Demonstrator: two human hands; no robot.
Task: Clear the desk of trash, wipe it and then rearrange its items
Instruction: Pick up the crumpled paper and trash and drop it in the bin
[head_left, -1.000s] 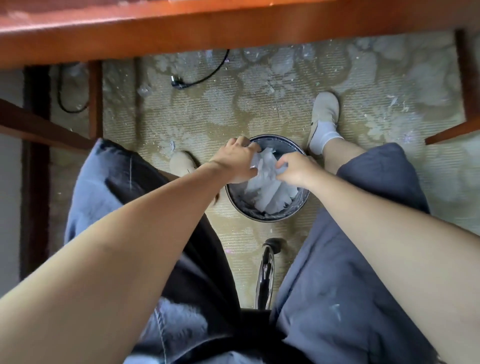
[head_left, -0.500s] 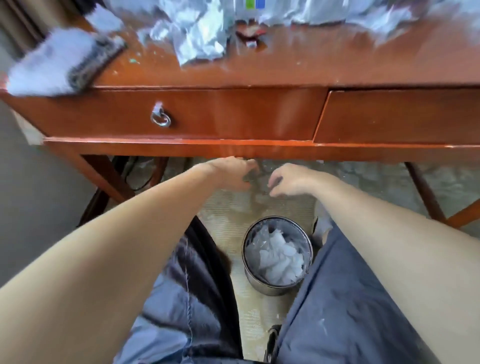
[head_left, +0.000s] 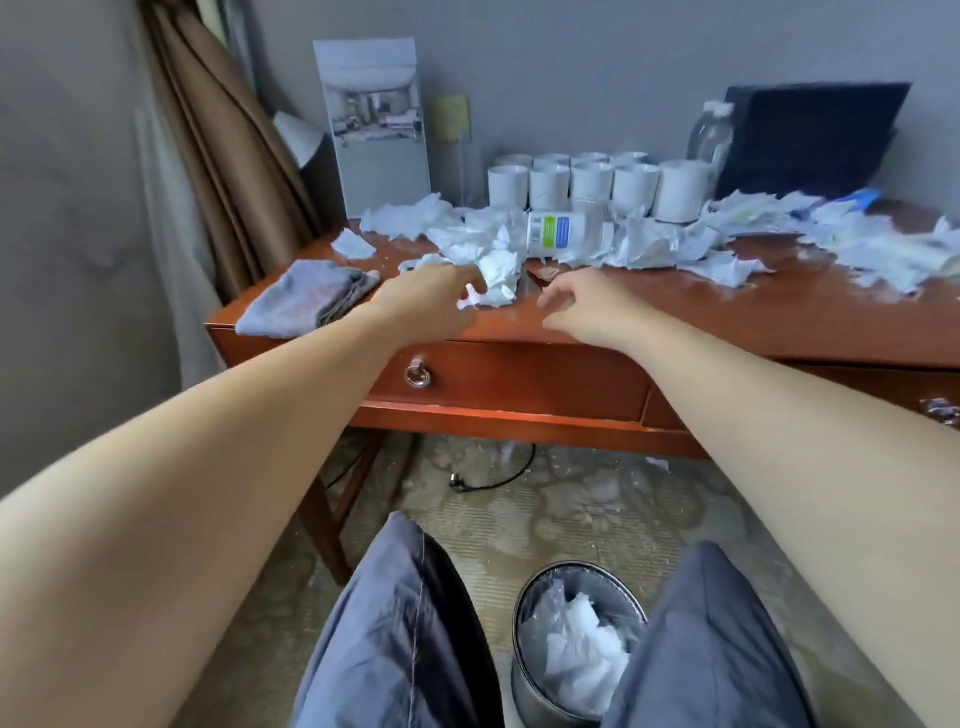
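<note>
i see both arms stretched from the chair toward the front edge of the desk (head_left: 675, 317), and i judge this is the trash-clearing step, far from finished. the left hand (head_left: 431, 296) is at a crumpled paper wad (head_left: 498, 275). its fingers are bent and reach the wad's near edge, but i cannot tell if they pinch it or only touch. the right hand (head_left: 587, 306) hovers just beside the wad, fingers loosely curled and apart, holding nothing. i think it is placed there to close the wad from the other side. more torn paper (head_left: 727, 244) lies across the middle and right of the desk. the trash bin (head_left: 524, 597) stands on the floor between the knees, with a plastic liner and white paper inside, probably so each handful can simply drop down. a grey cloth (head_left: 306, 301) lies on the left corner, apart from the paper, likely waiting for the wiping. white mugs (head_left: 592, 182) stand in rows at the wall. in front of them a white bottle (head_left: 566, 234) lies on its side. its label shows a barcode, a green block and a blue block, but the writing is too small to read.
</note>
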